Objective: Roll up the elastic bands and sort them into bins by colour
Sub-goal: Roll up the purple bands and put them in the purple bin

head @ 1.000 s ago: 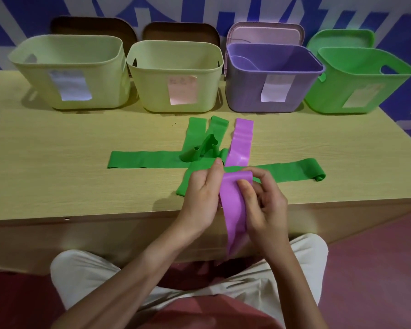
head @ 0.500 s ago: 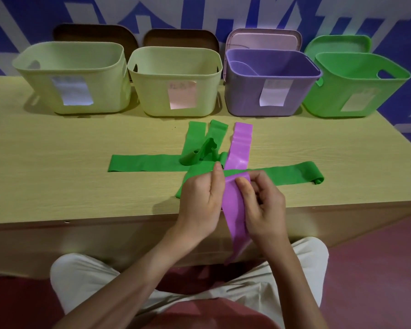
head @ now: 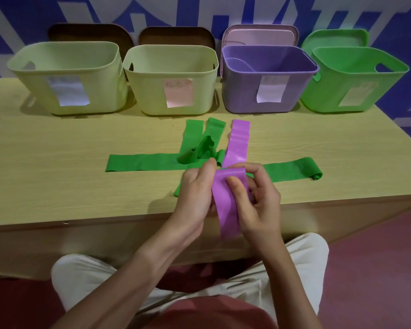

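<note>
Four plastic bins along the far edge of the pale wooden table (head: pixel 57 167): two pale green, then purple bin (head: pixel 268 91), bright green bin (head: pixel 351 89). Flat green elastic bands (head: pixel 142 162) crossed mid-table. Purple elastic band (head: pixel 238 143) pinched at its folded near end by left hand (head: pixel 196 193) and right hand (head: pixel 259 200). Risk: springy latex unrolling under a loosened pinch; green bands dragged along.

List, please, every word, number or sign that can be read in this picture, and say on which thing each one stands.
No text can be read with certainty.
Left pale green bin: white label, blank or washed out.
Second pale green bin: pink label with faint marks, too blurred to read.
Purple bin: white label, nothing legible.
Green bin: pale label, nothing legible.
Blue wall: large white shapes, cut off, not readable.
</note>
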`<state>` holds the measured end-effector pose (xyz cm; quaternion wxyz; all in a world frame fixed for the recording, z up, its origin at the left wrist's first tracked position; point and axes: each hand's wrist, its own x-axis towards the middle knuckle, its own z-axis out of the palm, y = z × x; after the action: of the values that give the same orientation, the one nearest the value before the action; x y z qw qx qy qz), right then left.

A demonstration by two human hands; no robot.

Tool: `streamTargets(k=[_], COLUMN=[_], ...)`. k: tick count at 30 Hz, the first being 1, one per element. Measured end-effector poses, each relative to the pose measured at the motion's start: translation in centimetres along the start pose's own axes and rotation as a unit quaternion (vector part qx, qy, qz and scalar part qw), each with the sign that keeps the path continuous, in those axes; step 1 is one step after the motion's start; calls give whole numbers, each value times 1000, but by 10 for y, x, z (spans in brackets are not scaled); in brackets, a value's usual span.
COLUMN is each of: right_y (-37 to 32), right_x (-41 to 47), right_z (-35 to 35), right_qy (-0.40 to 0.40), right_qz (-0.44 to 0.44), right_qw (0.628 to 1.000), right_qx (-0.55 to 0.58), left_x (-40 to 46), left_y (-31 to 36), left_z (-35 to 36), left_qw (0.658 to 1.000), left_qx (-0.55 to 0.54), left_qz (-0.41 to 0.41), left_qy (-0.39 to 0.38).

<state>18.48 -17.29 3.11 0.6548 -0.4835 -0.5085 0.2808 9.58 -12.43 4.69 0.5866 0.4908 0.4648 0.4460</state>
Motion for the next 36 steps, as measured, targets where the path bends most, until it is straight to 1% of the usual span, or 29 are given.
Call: streamTargets(k=[1,3,7,9,12,15,17,18,21,24,27,31,34,36], right_y=[1,3,6,8,8,7,5,5,2,-5,-6,-5,-7,-7], right_x=[0,0,-3,-6,-7,-7,-8,-9,-10,-7,-7,-7,-7,-7], right_z=[0,-1,-5,-6,-5,-4,-4,-3,-2,0,-2,-6,-12,-16], right_qy=[5,11,19,27,38,34,17,6,-13,-23,-24,-9,1,0], right_qz=[1,2,-3,1,1,-7,-3,3,7,-19,-29,-33,-15,-8], right_qw=[1000,1000,998,998,998,998,999,999,999,999,998,995,995,994], right_qx=[-9,-26,-53,-53,-51,-58,-47,-43,-36,-27,-41,-93,-102,-106], left_x=[-1,1,3,1,-3,-7,-9,-10,-10,-12,-15,-16,-17,-17], left_y=[1,0,-9,-12,-13,-14,-13,-12,-8,-4,0,-1,0,-1], left_z=[0,-3,-9,-10,-7,-2,0,1,2,1,0,0,1,1], left_qw=[1000,999,986,976,974,981,986,991,999,998,993,989,994,998], left_qx=[-2,29,129,165,160,134,110,92,21,-42,-60,-76,-34,9], left_qz=[-3,17,91,128,153,135,118,101,17,-57,-92,-111,-79,-50], left_qy=[-7,-21,-55,-52,-53,-47,-30,-16,20,3,-31,-52,-62,-46])
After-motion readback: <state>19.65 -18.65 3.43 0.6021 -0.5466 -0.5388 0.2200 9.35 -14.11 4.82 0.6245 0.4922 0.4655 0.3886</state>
